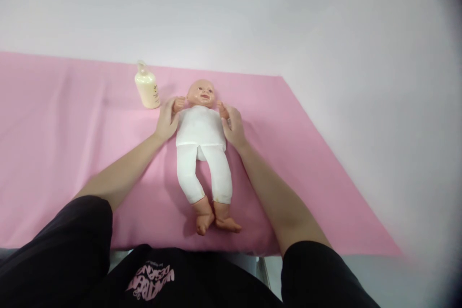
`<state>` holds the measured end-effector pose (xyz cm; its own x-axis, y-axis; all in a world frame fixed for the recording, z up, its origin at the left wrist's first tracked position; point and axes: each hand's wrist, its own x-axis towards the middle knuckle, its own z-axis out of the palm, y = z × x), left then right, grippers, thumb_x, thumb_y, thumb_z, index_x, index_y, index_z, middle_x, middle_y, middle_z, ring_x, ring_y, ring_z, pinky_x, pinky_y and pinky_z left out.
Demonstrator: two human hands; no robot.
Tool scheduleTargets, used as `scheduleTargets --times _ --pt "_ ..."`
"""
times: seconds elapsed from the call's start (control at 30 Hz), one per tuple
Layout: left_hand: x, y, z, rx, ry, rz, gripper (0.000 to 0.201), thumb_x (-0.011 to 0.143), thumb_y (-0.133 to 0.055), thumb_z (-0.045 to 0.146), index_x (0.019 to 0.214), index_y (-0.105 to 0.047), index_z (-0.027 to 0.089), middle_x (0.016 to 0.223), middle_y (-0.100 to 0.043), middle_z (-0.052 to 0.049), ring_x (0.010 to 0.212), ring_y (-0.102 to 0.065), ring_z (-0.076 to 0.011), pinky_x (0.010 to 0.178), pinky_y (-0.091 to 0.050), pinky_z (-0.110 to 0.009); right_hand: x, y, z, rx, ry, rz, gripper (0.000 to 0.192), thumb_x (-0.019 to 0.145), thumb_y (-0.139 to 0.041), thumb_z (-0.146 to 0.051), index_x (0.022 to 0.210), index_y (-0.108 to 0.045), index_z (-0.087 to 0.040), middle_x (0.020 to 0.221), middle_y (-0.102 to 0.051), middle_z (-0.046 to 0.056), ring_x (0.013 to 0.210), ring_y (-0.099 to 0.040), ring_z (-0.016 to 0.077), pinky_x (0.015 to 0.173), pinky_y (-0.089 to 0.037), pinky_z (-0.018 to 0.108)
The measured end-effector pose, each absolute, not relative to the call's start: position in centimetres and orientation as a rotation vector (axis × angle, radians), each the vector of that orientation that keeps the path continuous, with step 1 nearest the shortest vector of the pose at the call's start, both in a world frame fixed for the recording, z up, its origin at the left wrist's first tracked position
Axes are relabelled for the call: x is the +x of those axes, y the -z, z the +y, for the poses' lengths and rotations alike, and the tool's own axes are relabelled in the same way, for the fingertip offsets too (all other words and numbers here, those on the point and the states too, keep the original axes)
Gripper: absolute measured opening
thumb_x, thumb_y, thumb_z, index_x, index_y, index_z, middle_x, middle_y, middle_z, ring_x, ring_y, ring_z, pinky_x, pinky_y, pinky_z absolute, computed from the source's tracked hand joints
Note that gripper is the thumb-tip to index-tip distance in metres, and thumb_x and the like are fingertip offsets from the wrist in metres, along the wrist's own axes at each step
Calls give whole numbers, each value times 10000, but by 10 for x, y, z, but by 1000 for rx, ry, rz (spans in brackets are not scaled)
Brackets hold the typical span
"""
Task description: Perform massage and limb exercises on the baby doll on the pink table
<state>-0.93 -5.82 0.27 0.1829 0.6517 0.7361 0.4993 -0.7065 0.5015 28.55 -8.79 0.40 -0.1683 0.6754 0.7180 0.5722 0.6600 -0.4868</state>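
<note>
Baby doll [201, 140] is lying face-up btwn both hands, head pointing away from the wearer, on a pink cloth [288, 154]. L hand [166, 119] is holding the doll's arm on that side, thumb on the inner side, other fingers curling round the outer side, gap narrow. R hand [234, 127] is doing the same w/ the other arm, thumb lying next to the torso; some fingertips are hiding, so can't tell their exact spots. Doll's small hands are showing just above the grips. Its head is looking smooth, round & shiny, prob. plastic; white top [200, 122] & white pants [222, 173] are covering body & legs, bare feet poking out. Pump bottle [148, 90], rounded, pale yellow w/ dark lettering, is standing just beyond L hand, near the doll's head. Cloth is creasing softly on the L; a plain white surface [231, 14] is stretching behind. Black sleeves [314, 274] are framing the near edge.
</note>
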Motion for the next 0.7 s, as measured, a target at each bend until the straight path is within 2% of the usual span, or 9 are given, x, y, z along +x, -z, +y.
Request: scheduleTargets --times 0.1,0.2,0.37,0.47,0.57,0.7 --pt "-4 -5 -62 2510 -1297 1088 586 1042 -397 578 1455 -516 179 1394 -616 -186 1306 -568 -329 1157 -423 -550 282 -4 -89 -964 -106 -1978 521 1055 -345 -477 1493 -525 -259 1394 -647 126 1297 -578 303 1172 -428 574" --pt "-2 -4 -62 2557 -1235 1075 575 1040 -403 567 1445 -540 182 1370 -638 -179 1273 -588 -329 1140 -436 -545 281 -3 -88 -974 -89 -1991 520 1057 -339 -477 1487 -534 -261 1379 -654 125 1283 -586 297 1159 -444 564" --pt "-7 -3 -61 2338 -1496 1122 639 1036 -400 617 1496 -440 176 1440 -578 -205 1374 -538 -325 1208 -381 -537 285 0 -85 -960 -148 -1849 550 1057 -342 -513 1544 -420 -270 1495 -583 128 1407 -531 282 1226 -393 564" --pt "-14 0 -54 2081 -1702 1133 698 1017 -416 673 1544 -343 221 1589 -445 -194 1511 -418 -301 1275 -310 -495 290 4 -78 -931 -228 -1690 594 1047 -386 -539 1570 -325 -265 1586 -483 137 1503 -447 256 1276 -344 540" --pt "-22 9 -38 1778 -1850 1195 714 1002 -417 714 1564 -286 293 1678 -335 -146 1571 -338 -263 1295 -301 -455 298 12 -66 -929 -286 -1507 656 1024 -431 -561 1580 -246 -268 1650 -364 148 1555 -374 248 1297 -299 559" --pt "-37 24 -14 1372 -1961 1267 651 1026 -389 673 1543 -305 286 1669 -351 -136 1571 -345 -256 1300 -307 -472 318 33 -41 -938 -411 -1219 658 1002 -440 -490 1572 -183 -287 1662 -291 148 1540 -394 245 1275 -303 617"
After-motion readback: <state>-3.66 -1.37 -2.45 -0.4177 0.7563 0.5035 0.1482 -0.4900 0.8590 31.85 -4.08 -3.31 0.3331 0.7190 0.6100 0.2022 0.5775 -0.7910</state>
